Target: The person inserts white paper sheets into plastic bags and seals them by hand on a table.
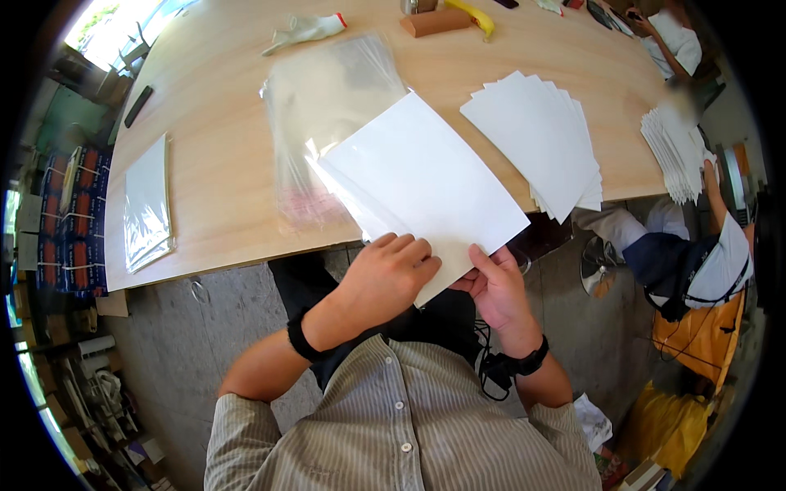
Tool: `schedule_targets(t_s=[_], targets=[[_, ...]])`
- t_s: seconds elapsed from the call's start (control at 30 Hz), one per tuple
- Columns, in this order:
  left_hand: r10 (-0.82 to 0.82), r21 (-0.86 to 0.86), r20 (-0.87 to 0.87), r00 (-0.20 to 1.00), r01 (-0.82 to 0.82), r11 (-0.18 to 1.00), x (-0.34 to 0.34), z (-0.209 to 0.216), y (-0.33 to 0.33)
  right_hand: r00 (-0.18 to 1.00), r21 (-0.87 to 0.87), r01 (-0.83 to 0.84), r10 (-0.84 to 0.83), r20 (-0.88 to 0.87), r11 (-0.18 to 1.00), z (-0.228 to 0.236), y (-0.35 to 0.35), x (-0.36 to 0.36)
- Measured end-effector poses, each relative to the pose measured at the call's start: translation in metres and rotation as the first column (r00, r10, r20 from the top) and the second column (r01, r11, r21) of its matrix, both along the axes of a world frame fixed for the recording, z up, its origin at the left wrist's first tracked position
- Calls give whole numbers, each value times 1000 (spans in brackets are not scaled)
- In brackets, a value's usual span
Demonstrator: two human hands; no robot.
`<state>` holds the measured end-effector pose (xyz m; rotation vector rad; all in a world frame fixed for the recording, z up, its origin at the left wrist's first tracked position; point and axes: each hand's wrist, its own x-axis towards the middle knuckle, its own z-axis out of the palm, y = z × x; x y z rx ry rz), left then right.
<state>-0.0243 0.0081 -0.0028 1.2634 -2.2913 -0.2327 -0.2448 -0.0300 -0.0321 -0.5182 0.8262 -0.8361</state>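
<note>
A large white sheet [434, 172] slants across the table's near edge in front of me. Clear plastic [354, 195] lies along its left side like a bag; how far it covers the sheet I cannot tell. My left hand [386, 274] is closed at the sheet's lower left, fingers curled on the plastic, their tips hidden. My right hand [495, 288] pinches the lower right corner, thumb on top. Under the sheet's upper left side rests a pile of clear plastic bags [323, 94]. To the right, several white sheets [536, 139] are fanned out.
At the table's left lies a wrapped white pack [149, 204], with a dark bar [139, 106] beyond it. A glove [307, 33], a brown block [435, 23] and a banana [476, 18] lie at the far side. On the right, another person's hand [711, 168] touches stacked white sheets [673, 155].
</note>
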Motion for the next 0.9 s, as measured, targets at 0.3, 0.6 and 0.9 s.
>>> schedule_targets(t_s=[0.3,0.6,0.9], targets=[[109,-65,28,994,-107,992,17,13,0,991,-24,-69,71,112,997,4,-19,24],[87,-163,14,996,-83,983,13,19,14,969,-69,-45,60,241,997,-2,-23,31],[245,-219,75,967,-224,950,51,25,-7,952,-138,-53,92,291,989,10,-56,87]])
